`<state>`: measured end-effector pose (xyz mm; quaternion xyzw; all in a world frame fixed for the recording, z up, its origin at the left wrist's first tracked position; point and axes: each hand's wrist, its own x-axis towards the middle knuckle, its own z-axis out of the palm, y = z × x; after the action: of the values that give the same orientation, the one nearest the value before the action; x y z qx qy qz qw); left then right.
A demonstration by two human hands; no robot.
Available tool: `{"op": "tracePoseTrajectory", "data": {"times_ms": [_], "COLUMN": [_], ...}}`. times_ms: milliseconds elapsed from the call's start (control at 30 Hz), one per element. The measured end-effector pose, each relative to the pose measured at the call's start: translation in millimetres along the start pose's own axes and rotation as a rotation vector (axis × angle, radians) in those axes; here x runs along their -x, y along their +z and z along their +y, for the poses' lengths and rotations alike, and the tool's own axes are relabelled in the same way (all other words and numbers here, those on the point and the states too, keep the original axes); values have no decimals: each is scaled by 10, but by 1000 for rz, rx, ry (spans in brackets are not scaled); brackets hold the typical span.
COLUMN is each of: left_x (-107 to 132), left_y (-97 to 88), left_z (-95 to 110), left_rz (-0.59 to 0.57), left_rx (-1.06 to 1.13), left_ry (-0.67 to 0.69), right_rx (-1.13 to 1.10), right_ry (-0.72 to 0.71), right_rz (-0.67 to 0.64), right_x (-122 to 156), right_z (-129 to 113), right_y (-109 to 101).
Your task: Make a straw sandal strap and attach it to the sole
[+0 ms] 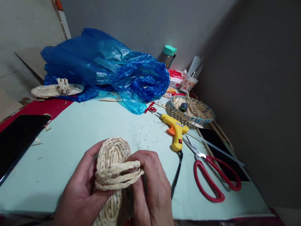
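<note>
Here, the left hand (82, 189) grips a woven straw slipper (113, 151), and the right hand (154, 193) pinches one side of its strap (115, 177). The slipper is at the near edge of the counter (90, 119). A yellow glue gun (176, 127) and red scissors (201, 155) lie to the right.

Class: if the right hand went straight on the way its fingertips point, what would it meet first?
The right hand would first meet the woven slipper, whose strap it appears to pinch, though depth there is unclear.
</note>
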<state>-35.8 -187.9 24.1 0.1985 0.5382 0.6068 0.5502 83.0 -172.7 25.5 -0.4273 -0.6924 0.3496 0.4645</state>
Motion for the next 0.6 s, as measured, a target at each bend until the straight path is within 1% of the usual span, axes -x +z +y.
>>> {"op": "tracePoseTrajectory", "data": {"times_ms": [100,133,200,233,267,333,400,467,533,600], "left_x": [-26,-40,-85,-116,-154,-237,-311,-356,-366,-358], "left_y": [3,-3,-40,-73,-116,-218,-309,-345,-312,-228], "left_z": [21,25,16,2,-18,-61,-80,-50,20,98], "left_rz": [-14,-18,-7,4,17,26,29,65,25,-71], "left_rx": [-49,-68,-150,-223,-321,-571,-901,-1120,-1224,-1251], "left_ry": [76,86,107,140,203,414,771,1031,1206,1317], "right_rx": [187,257,422,514,606,769,905,1005,1060,1066], "right_ry": [-170,-235,-330,-356,-380,-442,-525,-610,-681,-760], "right_rz": [23,12,-58,-109,-160,-239,-286,-307,-307,-298], "right_x": [-58,-90,-167,-207,-246,-316,-375,-429,-488,-555], "right_z": [-34,-50,-88,-110,-132,-170,-195,-210,-229,-265], "right_y": [-27,-50,-115,-156,-199,-284,-356,-404,-430,-445]}}
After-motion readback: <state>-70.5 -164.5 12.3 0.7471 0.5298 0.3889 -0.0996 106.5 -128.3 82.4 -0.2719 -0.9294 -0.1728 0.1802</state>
